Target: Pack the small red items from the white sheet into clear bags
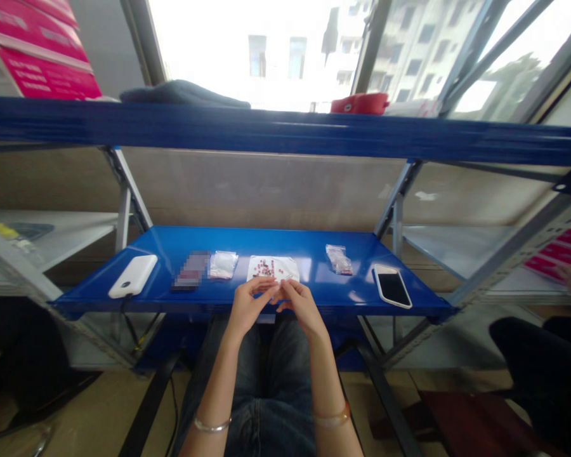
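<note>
Left hand [247,308] and right hand [302,311] meet above a white sheet [285,270] bearing small reddish pieces [266,268]. Fingertips [283,287] curl closely together; any held item cannot be seen.

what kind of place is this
Probably a small workshop or craft workroom, not a regular office. A blue steel shelving rack serves as the workbench, small reddish pieces lie on a white sheet, a clear plastic bag lies nearby, and pink printed cartons sit on the shelf above.

Light: daylight is flooding through the window [261,54] | Glare: sky is blowing out white, blue shelf [285,244] is shining | Edges: wide-angle distortion is bending the steel uprights [122,216] | Blur: pixelated patch [191,270] is masking one item
</note>
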A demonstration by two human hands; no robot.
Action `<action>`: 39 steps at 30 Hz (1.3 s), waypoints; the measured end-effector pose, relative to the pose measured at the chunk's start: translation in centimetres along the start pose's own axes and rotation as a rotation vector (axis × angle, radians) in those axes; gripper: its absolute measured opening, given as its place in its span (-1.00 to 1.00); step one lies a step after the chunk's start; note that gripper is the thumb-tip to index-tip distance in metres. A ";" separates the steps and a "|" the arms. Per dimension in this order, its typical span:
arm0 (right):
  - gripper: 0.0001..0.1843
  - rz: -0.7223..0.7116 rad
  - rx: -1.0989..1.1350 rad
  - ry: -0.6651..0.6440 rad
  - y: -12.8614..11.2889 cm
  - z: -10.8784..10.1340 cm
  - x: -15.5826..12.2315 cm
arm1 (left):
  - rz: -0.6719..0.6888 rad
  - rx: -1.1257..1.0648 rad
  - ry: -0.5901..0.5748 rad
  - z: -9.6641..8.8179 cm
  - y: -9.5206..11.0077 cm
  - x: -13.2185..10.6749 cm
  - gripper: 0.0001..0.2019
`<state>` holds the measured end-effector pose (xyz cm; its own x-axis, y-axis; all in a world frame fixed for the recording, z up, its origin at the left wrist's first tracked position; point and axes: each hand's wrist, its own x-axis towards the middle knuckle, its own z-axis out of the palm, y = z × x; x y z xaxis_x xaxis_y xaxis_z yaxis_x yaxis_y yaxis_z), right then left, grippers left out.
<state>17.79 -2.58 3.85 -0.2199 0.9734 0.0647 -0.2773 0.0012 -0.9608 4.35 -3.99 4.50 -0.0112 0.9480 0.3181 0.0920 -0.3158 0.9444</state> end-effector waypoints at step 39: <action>-0.74 -0.086 -0.608 0.060 1.5 2.3 -0.1 | 0.038 0.462 0.483 0.4 -1.6 -0.1 -0.86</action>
<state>15.29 -3.23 3.06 -0.1629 0.9752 0.1500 0.2948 0.1932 -0.9358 4.55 -3.51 2.89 -0.4338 0.7782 0.4541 0.5172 -0.1976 0.8327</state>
